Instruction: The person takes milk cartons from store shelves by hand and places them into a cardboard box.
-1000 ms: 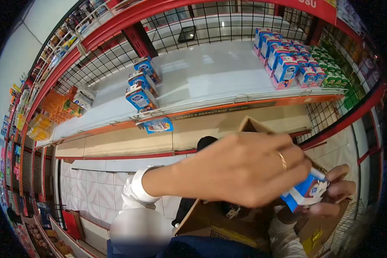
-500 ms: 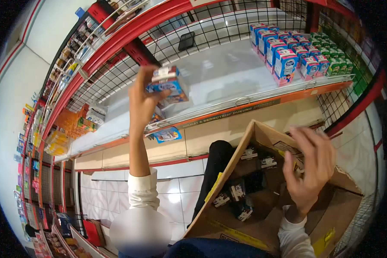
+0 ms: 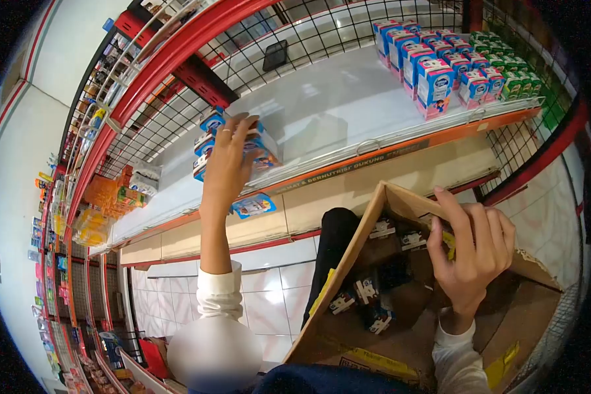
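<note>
My left hand (image 3: 226,164) reaches onto the white shelf (image 3: 322,105), its fingers around a blue milk carton (image 3: 266,148) that stands on the shelf surface. Just left of it, partly behind the hand, is a row of similar blue cartons (image 3: 202,146). My right hand (image 3: 474,253) is raised over the open cardboard box (image 3: 348,262), fingers apart and holding nothing. Inside the box lie several dark cartons with white tops (image 3: 366,289).
Pink-and-blue cartons (image 3: 433,88) and green cartons (image 3: 515,85) stand at the shelf's right. Orange packs (image 3: 105,190) are at its left end. A blue tag (image 3: 254,205) hangs from the front edge. A dark-clothed leg (image 3: 331,246) is beside the box.
My left hand has lowered the carton onto the shelf beside the row. Earlier both hands were together at a carton above the box; my right hand has since let go and opened.
</note>
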`<state>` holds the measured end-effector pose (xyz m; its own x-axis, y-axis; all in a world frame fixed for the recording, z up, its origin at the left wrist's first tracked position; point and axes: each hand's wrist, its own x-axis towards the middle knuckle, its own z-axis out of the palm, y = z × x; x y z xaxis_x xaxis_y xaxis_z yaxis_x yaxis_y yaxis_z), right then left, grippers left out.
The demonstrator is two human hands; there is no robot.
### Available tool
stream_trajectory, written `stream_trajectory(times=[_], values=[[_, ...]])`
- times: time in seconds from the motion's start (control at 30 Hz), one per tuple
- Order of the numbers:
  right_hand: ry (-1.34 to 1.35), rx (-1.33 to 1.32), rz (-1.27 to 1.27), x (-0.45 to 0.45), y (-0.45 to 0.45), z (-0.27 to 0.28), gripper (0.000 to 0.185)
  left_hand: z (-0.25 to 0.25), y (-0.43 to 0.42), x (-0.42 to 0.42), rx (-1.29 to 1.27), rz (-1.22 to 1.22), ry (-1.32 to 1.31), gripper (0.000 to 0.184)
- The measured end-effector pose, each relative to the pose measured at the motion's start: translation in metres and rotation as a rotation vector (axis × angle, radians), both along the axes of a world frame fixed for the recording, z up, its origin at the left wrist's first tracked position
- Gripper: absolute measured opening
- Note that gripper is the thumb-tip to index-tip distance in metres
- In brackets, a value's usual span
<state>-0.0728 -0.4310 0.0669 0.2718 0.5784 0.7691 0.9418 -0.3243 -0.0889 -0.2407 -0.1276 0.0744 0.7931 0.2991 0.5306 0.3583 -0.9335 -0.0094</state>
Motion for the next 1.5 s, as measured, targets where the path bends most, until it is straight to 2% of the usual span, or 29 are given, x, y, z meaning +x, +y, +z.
stream_trajectory(times=[0.03,0.13,0.27,0.6,0.67,0.73,0.8,0.87,0.9,0.93,1.0,1.03,1.1,1.17,1.23,1.27,1.33,1.37,1.43,1.5], values=[[-0.009,0.000,-0.003,0.000,0.000,-0.001,0.031,0.003,-0.006,0.000,-0.159,0.067,-0.008,0.053],[0.003,0.002,-0.018,-0.002,0.000,-0.001,0.031,0.008,0.002,-0.006,-0.223,0.145,0.044,0.046],[-0.008,0.011,-0.017,0.000,-0.001,-0.003,0.032,0.012,-0.001,-0.010,0.082,0.185,0.122,0.046],[-0.033,0.021,-0.029,0.002,0.000,-0.005,0.033,0.000,-0.010,-0.016,0.109,0.198,0.119,0.043],[-0.041,0.006,-0.048,0.001,-0.002,-0.006,0.033,-0.001,-0.031,-0.010,0.177,0.156,-0.051,0.041],[-0.020,0.013,-0.018,0.001,-0.001,-0.004,0.034,0.002,-0.056,-0.008,0.086,0.064,-0.103,0.037],[-0.008,0.016,-0.018,-0.001,-0.002,0.000,0.036,0.006,-0.088,-0.007,-0.273,-0.122,-0.247,0.032],[0.028,0.182,0.316,-0.002,-0.004,0.007,0.035,0.004,-0.105,-0.008,-0.304,-0.122,-0.283,0.025],[0.137,0.216,0.484,-0.008,-0.006,-0.002,0.033,0.004,-0.111,-0.011,-0.304,-0.138,-0.289,0.023],[0.140,0.212,0.493,-0.012,-0.012,-0.002,0.033,0.002,-0.116,-0.012,-0.306,-0.152,-0.293,0.022],[0.507,-0.479,0.806,-0.018,-0.025,-0.001,0.040,-0.004,-0.122,-0.013,-0.329,-0.124,-0.337,0.019],[0.510,-0.484,0.811,-0.022,-0.024,-0.007,0.040,-0.009,-0.123,-0.014,-0.390,-0.117,-0.382,0.018],[0.347,-0.919,0.737,-0.033,-0.014,-0.040,0.049,-0.012,-0.125,-0.014,-0.436,-0.124,-0.436,0.017],[0.245,-0.692,0.702,-0.048,-0.013,-0.110,0.053,-0.012,-0.125,-0.016,-0.403,-0.130,-0.387,0.017],[0.422,-0.939,0.746,-0.051,0.009,-0.117,0.054,-0.009,-0.126,-0.018,-0.367,-0.139,-0.310,0.019],[0.413,-0.934,0.754,-0.050,0.016,-0.121,0.054,-0.008,-0.127,-0.020,-0.357,-0.132,-0.312,0.019],[0.653,-1.176,0.767,-0.047,0.024,-0.127,0.048,-0.008,-0.128,-0.023,-0.345,-0.142,-0.286,0.019],[0.645,-1.169,0.772,-0.041,0.015,-0.131,0.048,-0.005,-0.130,-0.024,-0.347,-0.162,-0.293,0.018],[0.274,-0.436,0.884,-0.025,-0.016,-0.133,0.048,0.000,-0.138,-0.026,-0.408,-0.185,-0.333,0.018],[0.526,-0.789,0.807,-0.014,-0.021,-0.079,0.053,0.009,-0.145,-0.033,-0.517,-0.267,-0.367,0.016]])
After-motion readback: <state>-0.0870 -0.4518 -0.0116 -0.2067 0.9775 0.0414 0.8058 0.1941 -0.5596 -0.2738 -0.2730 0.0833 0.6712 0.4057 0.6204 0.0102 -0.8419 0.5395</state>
